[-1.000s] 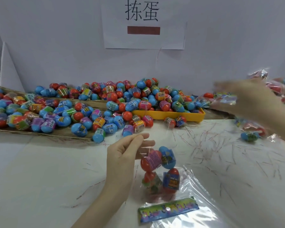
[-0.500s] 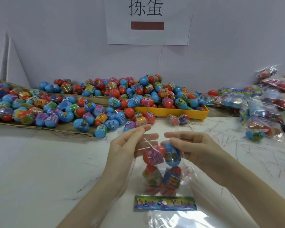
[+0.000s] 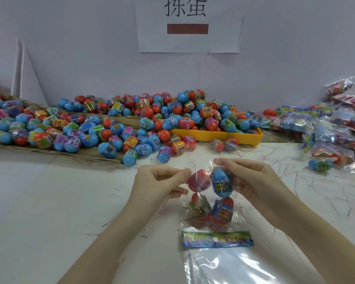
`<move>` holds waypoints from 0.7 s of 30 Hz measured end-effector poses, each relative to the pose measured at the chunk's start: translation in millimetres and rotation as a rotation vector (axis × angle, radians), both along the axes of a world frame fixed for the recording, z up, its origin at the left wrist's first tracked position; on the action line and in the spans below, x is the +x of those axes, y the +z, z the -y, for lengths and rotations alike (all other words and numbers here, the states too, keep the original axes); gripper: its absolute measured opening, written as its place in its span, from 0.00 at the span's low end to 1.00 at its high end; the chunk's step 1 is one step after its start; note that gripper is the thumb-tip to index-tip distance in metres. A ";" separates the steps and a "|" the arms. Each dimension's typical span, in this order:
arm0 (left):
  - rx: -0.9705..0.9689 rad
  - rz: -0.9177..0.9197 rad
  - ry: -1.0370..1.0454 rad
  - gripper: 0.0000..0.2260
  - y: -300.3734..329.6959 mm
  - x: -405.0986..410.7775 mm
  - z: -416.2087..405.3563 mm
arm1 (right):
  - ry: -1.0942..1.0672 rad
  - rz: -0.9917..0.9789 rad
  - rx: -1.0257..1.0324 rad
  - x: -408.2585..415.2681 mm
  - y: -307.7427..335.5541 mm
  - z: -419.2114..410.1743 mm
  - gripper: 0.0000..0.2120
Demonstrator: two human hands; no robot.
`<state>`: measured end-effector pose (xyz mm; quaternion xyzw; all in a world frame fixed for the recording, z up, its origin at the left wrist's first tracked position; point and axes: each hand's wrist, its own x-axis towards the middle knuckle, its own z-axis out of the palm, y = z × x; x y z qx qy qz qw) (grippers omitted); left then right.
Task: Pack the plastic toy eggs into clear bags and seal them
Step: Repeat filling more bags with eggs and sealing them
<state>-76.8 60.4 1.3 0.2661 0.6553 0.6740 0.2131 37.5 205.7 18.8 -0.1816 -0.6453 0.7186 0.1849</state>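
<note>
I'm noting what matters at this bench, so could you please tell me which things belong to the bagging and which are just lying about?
In use:
left hand
right hand
clear bag holding four eggs
loose eggs
yellow tray
empty bags
packed bags

Lying about:
wall sign
cardboard

Two bare forearms enter from the bottom edge of the frame, each ending in a bare hand: left hand [image 3: 158, 184], right hand [image 3: 252, 181]. No sleeve, watch or ring shows, though the fingers look slightly blurred.
</note>
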 end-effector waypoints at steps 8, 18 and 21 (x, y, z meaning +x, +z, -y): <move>0.035 0.062 -0.021 0.06 -1.9 -2.3 -3.5 | 0.013 -0.006 0.001 0.0 0.2 1.5 0.09; 0.026 0.105 -0.060 0.17 -0.1 -1.9 -2.0 | -0.017 -0.002 0.057 2.1 1.3 -1.3 0.09; 0.011 0.114 -0.043 0.10 -0.2 -1.7 -2.1 | 0.014 0.006 0.064 2.1 0.4 -2.1 0.10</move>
